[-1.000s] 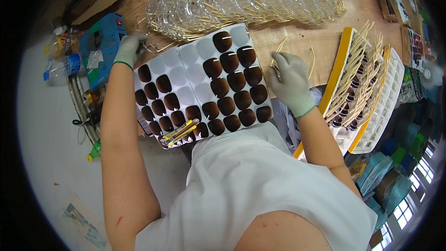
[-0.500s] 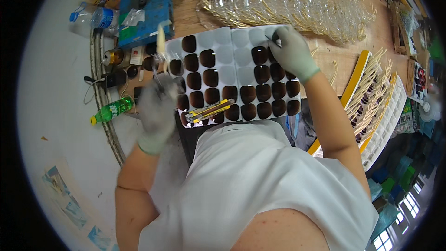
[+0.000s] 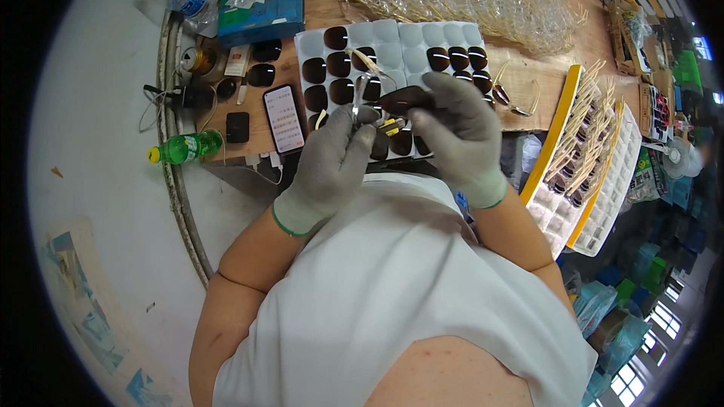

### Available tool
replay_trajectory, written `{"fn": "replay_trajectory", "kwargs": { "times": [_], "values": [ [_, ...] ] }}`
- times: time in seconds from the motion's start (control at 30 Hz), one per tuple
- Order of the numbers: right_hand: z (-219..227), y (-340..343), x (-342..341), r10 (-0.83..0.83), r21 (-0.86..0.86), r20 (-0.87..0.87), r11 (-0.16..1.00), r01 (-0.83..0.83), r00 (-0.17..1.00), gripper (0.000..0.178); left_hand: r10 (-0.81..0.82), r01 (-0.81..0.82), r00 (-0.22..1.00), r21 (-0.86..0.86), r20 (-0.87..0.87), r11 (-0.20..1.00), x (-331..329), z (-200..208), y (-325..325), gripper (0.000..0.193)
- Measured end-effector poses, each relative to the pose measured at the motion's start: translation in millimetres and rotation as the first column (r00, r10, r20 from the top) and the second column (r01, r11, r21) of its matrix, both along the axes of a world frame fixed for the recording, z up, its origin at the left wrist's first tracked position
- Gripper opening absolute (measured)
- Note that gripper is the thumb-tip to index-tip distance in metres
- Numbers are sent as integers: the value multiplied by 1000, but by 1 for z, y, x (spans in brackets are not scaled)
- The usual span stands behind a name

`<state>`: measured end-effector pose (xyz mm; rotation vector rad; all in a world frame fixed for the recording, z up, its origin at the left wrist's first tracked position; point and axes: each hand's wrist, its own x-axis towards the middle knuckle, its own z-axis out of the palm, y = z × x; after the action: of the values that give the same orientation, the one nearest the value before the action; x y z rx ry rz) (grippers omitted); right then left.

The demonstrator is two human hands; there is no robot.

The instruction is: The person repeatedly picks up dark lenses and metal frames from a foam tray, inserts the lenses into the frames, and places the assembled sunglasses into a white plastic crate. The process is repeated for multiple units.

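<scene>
Both hands wear grey gloves and meet above the white tray (image 3: 386,32), whose pockets hold rows of dark brown sunglass lenses (image 3: 340,65). My left hand (image 3: 326,166) is closed on a glasses frame (image 3: 360,96) with a pale temple standing up and away from me. Pinched in my right hand (image 3: 466,139) is a loose dark lens (image 3: 407,97), held close to the frame; whether they touch, I cannot tell. A yellow tool (image 3: 391,127) lies on the tray below, partly hidden by the hands.
Behind the tray is a long heap of clear frames (image 3: 452,0). A yellow-edged rack (image 3: 562,151) with assembled glasses stands right; one pair of glasses (image 3: 516,104) lies between. To the left are a phone (image 3: 284,118), a blue box (image 3: 260,11), and a green bottle (image 3: 185,148).
My right hand has come from the tray's far right toward me with a lens. My left hand has moved right with the frame, uncovering the phone. The whole view has shifted slightly.
</scene>
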<state>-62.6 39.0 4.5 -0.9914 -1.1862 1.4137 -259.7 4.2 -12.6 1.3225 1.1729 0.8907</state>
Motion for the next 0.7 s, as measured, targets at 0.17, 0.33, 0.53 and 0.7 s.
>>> {"fn": "replay_trajectory", "kwargs": {
  "times": [0.17,0.33,0.53,0.7],
  "values": [
    [11,-13,13,254,-24,73,967,-253,964,35,-92,93,993,-17,75,996,-1,16,-16,30],
    [26,-35,10,239,-259,-32,936,-239,970,27,-141,145,985,-31,98,989,-7,32,-30,32],
    [6,-49,10,285,-367,-137,875,-316,949,31,-329,332,938,-6,105,943,-31,26,-35,32],
    [2,-62,0,206,-387,-48,898,-208,977,28,-284,284,959,7,-6,959,-32,31,-40,32]
  ]
}}
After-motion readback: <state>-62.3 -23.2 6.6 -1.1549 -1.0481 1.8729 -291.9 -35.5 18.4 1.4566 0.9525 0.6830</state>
